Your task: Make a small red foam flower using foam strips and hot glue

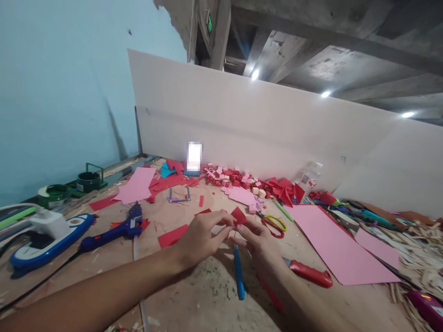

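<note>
A small folded piece of red paper (238, 215) is pinched between the fingertips of both hands above the middle of the table. My left hand (202, 235) is closed, its thumb and forefinger meeting at the paper's left side. From the right, my right hand (263, 244) closes on the same piece; some of its fingertips are hidden. Below the hands lies a blue pen (238, 276). A red-handled knife (309, 273) is just right of my right wrist, its blade partly covered. Scissors with yellow and red handles (275, 225) lie beyond that hand. A red paper sheet (172, 236) is beside my left hand.
Many small red and pink paper cubes (238, 177) are heaped at the back before a lit screen (194, 156). On the left lie a blue glue gun (116, 232) and a power strip (48, 246). Pink sheets (341, 244) and wood strips (422, 246) cover the right.
</note>
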{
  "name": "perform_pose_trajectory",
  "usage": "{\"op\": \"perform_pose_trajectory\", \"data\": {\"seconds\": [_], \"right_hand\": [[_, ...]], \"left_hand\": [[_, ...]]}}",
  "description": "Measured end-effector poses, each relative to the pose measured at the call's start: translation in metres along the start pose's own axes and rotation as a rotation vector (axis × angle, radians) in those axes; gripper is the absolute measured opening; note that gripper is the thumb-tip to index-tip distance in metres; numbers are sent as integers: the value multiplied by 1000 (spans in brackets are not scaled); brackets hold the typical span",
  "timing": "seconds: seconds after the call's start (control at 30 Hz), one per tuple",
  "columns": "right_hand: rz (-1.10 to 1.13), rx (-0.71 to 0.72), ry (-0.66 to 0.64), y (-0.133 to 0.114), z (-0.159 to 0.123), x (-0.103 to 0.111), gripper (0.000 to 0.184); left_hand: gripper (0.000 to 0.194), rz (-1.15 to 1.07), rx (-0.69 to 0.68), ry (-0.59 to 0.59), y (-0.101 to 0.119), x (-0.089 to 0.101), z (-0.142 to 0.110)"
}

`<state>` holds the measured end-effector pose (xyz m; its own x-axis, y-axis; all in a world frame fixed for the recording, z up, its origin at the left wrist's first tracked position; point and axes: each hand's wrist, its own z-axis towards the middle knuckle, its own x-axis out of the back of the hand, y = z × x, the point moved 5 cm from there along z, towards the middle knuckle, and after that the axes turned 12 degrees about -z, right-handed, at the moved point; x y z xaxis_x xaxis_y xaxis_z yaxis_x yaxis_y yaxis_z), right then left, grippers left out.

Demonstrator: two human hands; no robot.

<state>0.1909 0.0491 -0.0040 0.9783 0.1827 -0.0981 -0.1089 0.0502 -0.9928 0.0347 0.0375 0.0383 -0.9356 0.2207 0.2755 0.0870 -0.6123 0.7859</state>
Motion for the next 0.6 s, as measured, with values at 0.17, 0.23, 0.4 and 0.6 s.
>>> {"op": "perform_pose_trajectory", "data": {"seconds": [0.17, 0.23, 0.4, 0.6], "right_hand": [[41, -23, 51, -1, -3, -2, 42], [66, -31, 68, -1, -4, -3, 43], [7, -9, 60, 1, -1, -1, 39], [-145, -29, 66, -3, 1, 0, 41]], "left_hand": [[11, -188, 130, 31, -1, -3, 3], [12, -287, 210, 27, -4, -6, 2], [16, -351, 294, 115, -18, -4, 3], [28, -210, 326, 165, -27, 4, 8]]}}
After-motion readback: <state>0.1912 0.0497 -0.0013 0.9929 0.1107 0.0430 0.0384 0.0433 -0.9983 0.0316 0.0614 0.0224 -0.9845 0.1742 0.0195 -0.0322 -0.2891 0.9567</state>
